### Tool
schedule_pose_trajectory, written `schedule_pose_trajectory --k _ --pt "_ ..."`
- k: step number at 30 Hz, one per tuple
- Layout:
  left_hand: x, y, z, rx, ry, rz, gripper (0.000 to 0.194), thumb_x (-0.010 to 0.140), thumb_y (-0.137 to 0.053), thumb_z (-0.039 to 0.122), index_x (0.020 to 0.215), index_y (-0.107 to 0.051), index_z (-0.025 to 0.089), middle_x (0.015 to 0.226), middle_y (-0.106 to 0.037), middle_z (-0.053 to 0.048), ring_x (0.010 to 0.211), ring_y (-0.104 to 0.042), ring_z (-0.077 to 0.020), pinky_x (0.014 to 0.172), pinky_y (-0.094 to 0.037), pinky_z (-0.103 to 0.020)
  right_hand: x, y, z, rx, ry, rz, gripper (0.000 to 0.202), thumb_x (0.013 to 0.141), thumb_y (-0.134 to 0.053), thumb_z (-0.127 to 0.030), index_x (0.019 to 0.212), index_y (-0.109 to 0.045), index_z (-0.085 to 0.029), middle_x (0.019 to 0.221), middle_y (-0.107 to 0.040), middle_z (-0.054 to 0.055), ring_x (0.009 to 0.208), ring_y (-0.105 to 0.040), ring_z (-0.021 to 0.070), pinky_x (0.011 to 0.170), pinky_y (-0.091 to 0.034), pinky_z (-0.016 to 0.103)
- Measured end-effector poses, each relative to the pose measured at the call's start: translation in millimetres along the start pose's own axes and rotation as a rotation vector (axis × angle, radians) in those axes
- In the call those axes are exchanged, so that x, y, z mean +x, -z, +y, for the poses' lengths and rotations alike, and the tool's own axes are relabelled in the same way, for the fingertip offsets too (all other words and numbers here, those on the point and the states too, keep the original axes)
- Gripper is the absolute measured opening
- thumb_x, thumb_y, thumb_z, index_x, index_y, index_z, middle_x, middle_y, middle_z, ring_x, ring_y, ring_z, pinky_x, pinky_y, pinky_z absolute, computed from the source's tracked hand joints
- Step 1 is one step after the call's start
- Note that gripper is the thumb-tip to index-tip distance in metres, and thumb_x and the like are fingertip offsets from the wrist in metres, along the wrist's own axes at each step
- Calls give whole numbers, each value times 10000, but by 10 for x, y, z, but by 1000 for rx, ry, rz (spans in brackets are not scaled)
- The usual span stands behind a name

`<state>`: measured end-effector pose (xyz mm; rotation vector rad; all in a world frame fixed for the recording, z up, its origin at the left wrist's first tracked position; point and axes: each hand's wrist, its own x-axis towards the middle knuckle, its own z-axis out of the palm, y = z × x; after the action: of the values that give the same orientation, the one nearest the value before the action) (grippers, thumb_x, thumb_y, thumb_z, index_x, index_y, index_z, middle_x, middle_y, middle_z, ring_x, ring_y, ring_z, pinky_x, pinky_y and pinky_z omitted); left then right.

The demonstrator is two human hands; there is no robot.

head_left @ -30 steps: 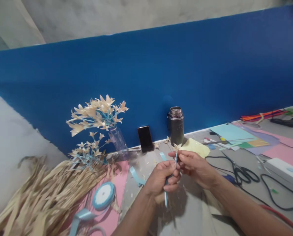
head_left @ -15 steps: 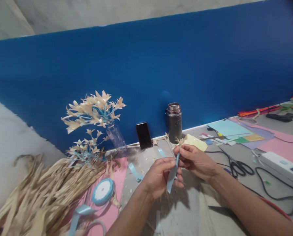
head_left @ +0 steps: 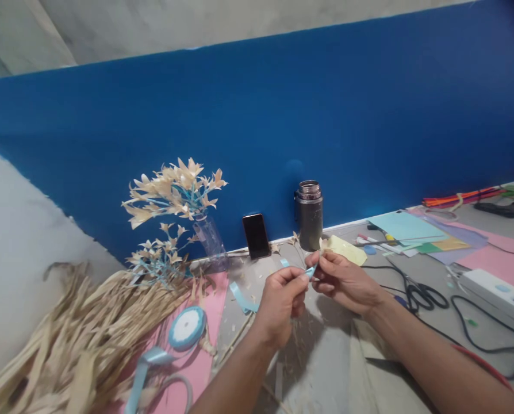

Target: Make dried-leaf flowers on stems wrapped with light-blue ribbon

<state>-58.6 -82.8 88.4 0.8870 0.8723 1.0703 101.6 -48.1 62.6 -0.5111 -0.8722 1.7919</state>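
My left hand (head_left: 283, 296) is closed, pinching a short piece of light blue ribbon (head_left: 311, 271) between thumb and forefinger. Just right of it, my right hand (head_left: 341, 279) grips a small cream flower (head_left: 324, 245) by its stem, and the ribbon runs up to that stem. Most of the stem is hidden by the fingers. Left of the hands, a cut strip of blue ribbon (head_left: 243, 299) lies on the table. A blue ribbon spool (head_left: 187, 328) rests on pink paper (head_left: 217, 296). Cream flowers with blue stems (head_left: 177, 187) lean out of a clear bottle (head_left: 211, 241).
Dried husks (head_left: 88, 333) pile up at the left. A phone (head_left: 256, 236) and an uncapped dark flask (head_left: 309, 218) stand by the blue wall (head_left: 257, 126). Black scissors (head_left: 421, 290), cables, coloured paper (head_left: 407, 226) and a white device (head_left: 496, 293) lie at the right.
The ribbon's loose end, which hung below my left hand, is now drawn in and pinched, and the left fingers have curled in. The view has shifted slightly.
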Motion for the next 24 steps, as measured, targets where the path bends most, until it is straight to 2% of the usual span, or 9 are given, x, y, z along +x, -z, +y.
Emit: schedule_pose_trajectory --k 4,8,10,12,14,16,19,21,24 --pt "-38 -5 37 72 -17 12 305 625 -803 342 708 -583 148 637 -564 16 435 -275 -15 418 -150 -185 -5 6 19 -19 -3 -19 250 735 -855 -379 829 -727 -186 704 -508 -11 610 -386 83 489 -292 182" --pt "-53 45 45 144 -27 49 267 642 -778 319 706 -587 144 605 -554 24 419 -281 -16 418 -159 -191 4 8 43 -26 -23 -45 276 727 -859 -383 860 -739 -173 660 -472 -26 596 -371 74 487 -273 179" --pt "-57 109 70 160 -43 73 270 655 -775 329 712 -588 143 590 -537 32 417 -273 -14 421 -156 -191 13 10 24 -82 -56 -67 339 715 -863 -386 955 -746 -177 751 -548 6 620 -399 79 488 -275 189" --pt "-62 203 115 148 -66 98 287 660 -782 343 708 -582 143 591 -524 38 422 -270 -12 423 -151 -187 10 6 -48 -245 -74 -46 405 713 -859 -384 1046 -735 -189 901 -619 50 646 -431 89 490 -284 208" --pt "-71 315 157 110 -77 133 303 648 -799 341 704 -576 144 600 -509 44 431 -271 -12 424 -146 -181 -29 -8 -188 -489 -9 67 359 734 -838 -388 1017 -734 -194 884 -633 44 619 -420 91 490 -279 226" --pt "-86 427 170 76 -61 170 315 630 -818 333 704 -575 146 601 -492 51 440 -277 -15 421 -141 -176 -135 -24 -386 -678 134 209 263 774 -792 -425 860 -718 -189 720 -568 -1 563 -361 86 481 -248 241" --pt "-114 560 121 58 -13 211 340 600 -844 338 703 -584 145 595 -485 57 455 -306 -21 417 -167 -166 -436 4 -683 -842 258 292 308 835 -699 -513 834 -679 -205 698 -552 2 532 -350 101 475 -225 275" --pt "-130 621 59 61 17 241 360 582 -858 355 714 -600 142 605 -508 51 477 -360 -29 436 -244 -158 -681 95 -791 -1049 316 414 345 876 -624 -557 818 -655 -218 642 -523 -2 528 -368 122 486 -250 291" --pt "-141 673 -44 84 48 288 370 567 -867 365 719 -619 137 626 -547 38 525 -444 -50 505 -365 -171 -970 353 -756 -1340 310 563 418 947 -469 -552 692 -563 -234 562 -485 1 543 -423 160 539 -332 315"
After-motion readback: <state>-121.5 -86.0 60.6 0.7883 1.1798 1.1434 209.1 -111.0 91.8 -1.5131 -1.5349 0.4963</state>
